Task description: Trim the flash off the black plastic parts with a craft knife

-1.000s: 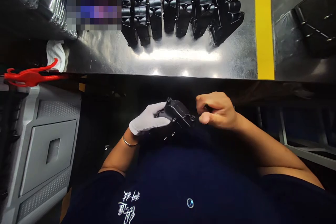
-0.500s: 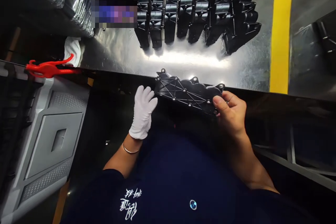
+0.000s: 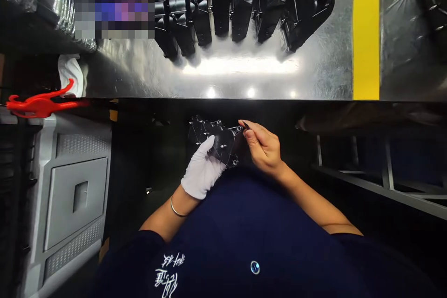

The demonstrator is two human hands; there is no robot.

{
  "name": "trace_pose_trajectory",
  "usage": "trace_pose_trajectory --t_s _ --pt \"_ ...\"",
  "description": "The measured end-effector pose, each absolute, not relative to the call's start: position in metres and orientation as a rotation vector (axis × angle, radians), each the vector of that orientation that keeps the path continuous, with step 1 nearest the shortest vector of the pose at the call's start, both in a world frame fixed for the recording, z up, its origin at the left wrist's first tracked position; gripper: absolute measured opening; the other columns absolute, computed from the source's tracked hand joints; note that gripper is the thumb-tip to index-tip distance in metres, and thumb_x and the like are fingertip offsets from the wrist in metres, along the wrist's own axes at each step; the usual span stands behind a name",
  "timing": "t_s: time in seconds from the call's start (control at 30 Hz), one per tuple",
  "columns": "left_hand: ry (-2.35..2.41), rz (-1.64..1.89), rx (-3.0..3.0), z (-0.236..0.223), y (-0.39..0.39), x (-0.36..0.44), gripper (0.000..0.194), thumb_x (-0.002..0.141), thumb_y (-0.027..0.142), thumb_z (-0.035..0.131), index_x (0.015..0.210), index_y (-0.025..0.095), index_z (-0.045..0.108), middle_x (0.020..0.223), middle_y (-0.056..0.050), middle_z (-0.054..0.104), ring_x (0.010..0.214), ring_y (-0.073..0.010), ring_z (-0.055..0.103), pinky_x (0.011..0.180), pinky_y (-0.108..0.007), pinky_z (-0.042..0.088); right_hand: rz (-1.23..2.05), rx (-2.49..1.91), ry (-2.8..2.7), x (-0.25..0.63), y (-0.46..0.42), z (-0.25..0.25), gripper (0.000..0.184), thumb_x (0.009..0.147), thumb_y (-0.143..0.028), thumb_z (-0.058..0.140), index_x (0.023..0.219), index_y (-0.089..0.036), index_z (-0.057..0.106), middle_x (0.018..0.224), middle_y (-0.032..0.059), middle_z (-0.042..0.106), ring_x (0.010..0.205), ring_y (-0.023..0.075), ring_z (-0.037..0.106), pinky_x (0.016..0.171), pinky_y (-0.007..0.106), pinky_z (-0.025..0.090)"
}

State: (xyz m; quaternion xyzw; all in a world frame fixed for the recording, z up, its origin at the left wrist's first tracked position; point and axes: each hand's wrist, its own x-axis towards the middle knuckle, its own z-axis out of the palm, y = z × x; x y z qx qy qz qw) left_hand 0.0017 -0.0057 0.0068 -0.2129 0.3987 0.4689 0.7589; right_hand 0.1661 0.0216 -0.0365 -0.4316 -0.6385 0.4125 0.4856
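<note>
A black moulded plastic part (image 3: 220, 142) with ribs and metal-ringed screw holes is held in front of my body, below the bench edge. My left hand (image 3: 202, 172), in a white glove, is closed around it with the thumb on its upper face. At the part's right end, my bare right hand (image 3: 265, 146) pinches with thumb and forefinger close to a corner hole. A small dark tip shows between those fingers; what it is I cannot make out.
Several similar black parts (image 3: 221, 14) stand in a row on the metal bench (image 3: 132, 72). A yellow stripe (image 3: 366, 32) crosses the bench at right. On the left are a red plastic tool (image 3: 38, 104), a white cloth (image 3: 71, 72), clear-wrapped stacks (image 3: 59, 4) and a grey bin (image 3: 77, 195).
The black part has come nearer my body and turned. My left hand has taken hold of it. My right hand has let go of its end and now pinches at the corner.
</note>
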Motion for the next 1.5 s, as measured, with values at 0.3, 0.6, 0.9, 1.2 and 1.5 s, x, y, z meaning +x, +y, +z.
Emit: trace_pose_trajectory --t_s 0.3,0.6,0.9,1.2,1.5 --pt "0.882 1.0 -0.428 0.004 -0.005 0.003 0.024 0.097 0.019 0.048 0.106 0.014 0.07 0.099 -0.004 0.077 0.091 -0.0128 0.073 0.088 -0.024 0.059 1.037 -1.073 -1.424 0.157 0.014 -0.036 0.013 0.095 -0.034 0.061 0.094 -0.02 0.062 0.078 0.0016 0.059 0.062 0.0144 0.055 0.054 0.027 0.045" --pt "0.952 0.951 -0.396 0.005 -0.015 -0.002 0.022 0.091 0.012 0.052 0.103 0.014 0.071 0.091 -0.004 0.078 0.089 -0.0146 0.074 0.099 -0.029 0.056 0.88 -1.216 -1.286 0.169 0.032 -0.042 0.03 0.092 -0.046 0.064 0.077 -0.021 0.054 0.07 0.0007 0.055 0.063 0.0156 0.053 0.057 0.029 0.044" --pt "0.98 1.013 -0.386 0.004 -0.008 -0.002 0.03 0.093 0.012 0.05 0.118 0.014 0.067 0.091 -0.002 0.078 0.085 -0.0127 0.075 0.093 -0.024 0.057 1.003 -0.936 -1.458 0.172 0.016 -0.023 0.021 0.092 -0.039 0.064 0.083 -0.021 0.06 0.07 0.0027 0.061 0.059 0.0166 0.057 0.051 0.03 0.045" --pt "0.983 0.907 0.055 0.0 -0.026 -0.018 0.04 0.064 0.019 0.08 0.103 0.018 0.07 0.088 -0.003 0.077 0.091 -0.0249 0.074 0.093 -0.039 0.059 1.005 -1.097 -1.511 0.179 0.023 -0.03 0.027 0.098 -0.038 0.058 0.078 -0.02 0.059 0.066 0.0009 0.061 0.056 0.0136 0.057 0.052 0.026 0.045" --pt "0.977 0.946 0.441 -0.002 -0.017 -0.039 0.069 0.061 0.022 0.086 0.126 0.021 0.064 0.117 -0.009 0.072 0.108 -0.0312 0.069 0.095 -0.041 0.057 1.027 -0.472 -2.107 0.191 0.025 -0.005 0.052 0.098 -0.062 0.048 0.071 -0.019 0.052 0.056 -0.0022 0.046 0.047 0.0115 0.044 0.045 0.026 0.03"
